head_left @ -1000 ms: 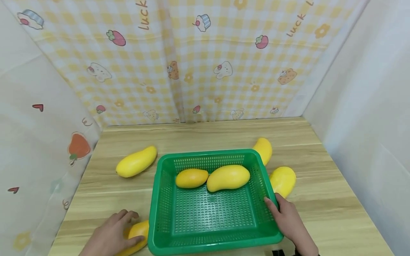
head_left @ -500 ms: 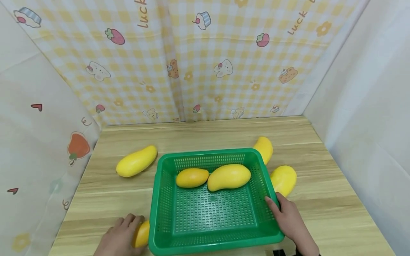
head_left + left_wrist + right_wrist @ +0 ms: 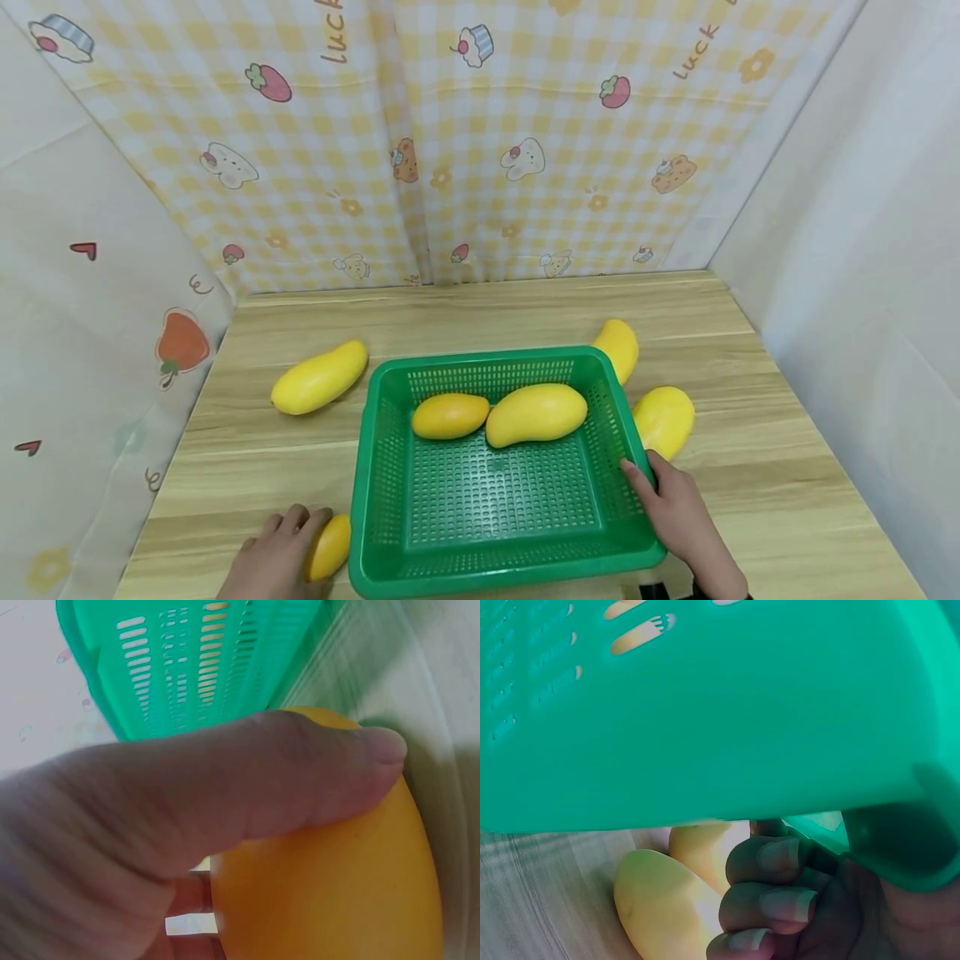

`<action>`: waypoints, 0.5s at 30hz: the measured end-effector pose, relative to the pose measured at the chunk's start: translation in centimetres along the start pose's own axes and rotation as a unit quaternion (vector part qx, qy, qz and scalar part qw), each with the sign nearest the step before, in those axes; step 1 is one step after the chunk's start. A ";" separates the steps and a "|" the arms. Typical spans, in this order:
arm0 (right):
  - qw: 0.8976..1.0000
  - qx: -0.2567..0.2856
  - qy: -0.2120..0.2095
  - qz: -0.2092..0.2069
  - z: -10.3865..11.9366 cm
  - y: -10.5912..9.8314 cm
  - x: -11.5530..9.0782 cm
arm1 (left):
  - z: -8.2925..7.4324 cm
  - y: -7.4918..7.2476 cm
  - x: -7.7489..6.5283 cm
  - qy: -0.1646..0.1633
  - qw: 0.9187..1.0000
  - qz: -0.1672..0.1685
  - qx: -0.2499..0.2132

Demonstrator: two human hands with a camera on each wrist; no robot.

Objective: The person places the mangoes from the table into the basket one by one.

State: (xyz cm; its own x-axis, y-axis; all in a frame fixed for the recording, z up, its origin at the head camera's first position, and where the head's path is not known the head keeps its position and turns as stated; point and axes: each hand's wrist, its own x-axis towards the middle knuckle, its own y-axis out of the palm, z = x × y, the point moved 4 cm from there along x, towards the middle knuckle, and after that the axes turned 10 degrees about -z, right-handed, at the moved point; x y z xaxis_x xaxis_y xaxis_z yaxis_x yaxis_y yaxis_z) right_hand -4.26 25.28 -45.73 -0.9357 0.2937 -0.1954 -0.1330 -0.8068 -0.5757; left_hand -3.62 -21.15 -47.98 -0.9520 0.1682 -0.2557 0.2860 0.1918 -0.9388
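Observation:
My left hand [image 3: 266,557] holds an orange-yellow mango [image 3: 330,548] at the front left, close beside the basket's left wall. In the left wrist view the thumb [image 3: 292,776] lies across the mango, with other fingers on its far side. My right hand [image 3: 678,512] grips the right rim of a green plastic basket [image 3: 491,500], thumb over the inside. Curled fingers [image 3: 772,904] show under that rim in the right wrist view. Two mangoes sit in the back half of the basket: a smaller orange one [image 3: 450,417] and a larger yellow one [image 3: 536,415].
A yellow mango [image 3: 320,377] lies on the wooden table [image 3: 480,312] at the back left. Two more, one farther back [image 3: 618,350] and one nearer [image 3: 665,421], lie right of the basket, partly hidden by it. A checked curtain [image 3: 480,183] stands behind.
My left hand has moved slightly right and closed round the mango at the front left, covering more of it. The right hand keeps its grip on the basket.

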 end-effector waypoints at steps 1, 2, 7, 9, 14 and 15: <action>1.000 -0.001 0.000 -0.001 0.0 0.0 0.0 | 0.1 -0.2 0.0 -0.002 1.000 0.000 0.003; 1.000 -0.003 -0.002 -0.001 0.1 -0.1 0.0 | 0.2 -0.4 0.0 -0.003 1.000 -0.002 0.008; 1.000 -0.009 -0.012 -0.006 0.2 -0.1 0.1 | 0.7 -1.6 0.0 -0.003 0.999 -0.027 0.037; 1.000 -0.010 -0.014 -0.006 0.1 -0.1 0.1 | 0.7 -2.2 0.0 0.004 0.998 -0.047 0.051; 1.000 -0.008 -0.010 -0.004 0.0 -0.1 0.0 | 0.7 -3.5 0.0 0.030 0.992 -0.101 0.065; 1.000 -0.008 -0.009 -0.004 0.0 -0.1 0.0 | 0.6 -3.8 0.0 0.036 0.991 -0.110 0.064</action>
State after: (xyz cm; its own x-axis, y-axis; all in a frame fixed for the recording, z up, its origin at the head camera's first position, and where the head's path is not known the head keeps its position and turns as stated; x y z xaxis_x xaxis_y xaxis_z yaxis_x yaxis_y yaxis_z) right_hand -4.27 25.37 -45.71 -0.9404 0.2903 -0.1768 -0.1352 -0.7967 -0.5890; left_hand -4.74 -22.45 -44.59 -0.9783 0.2048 -0.0297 0.0526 0.1071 -0.9929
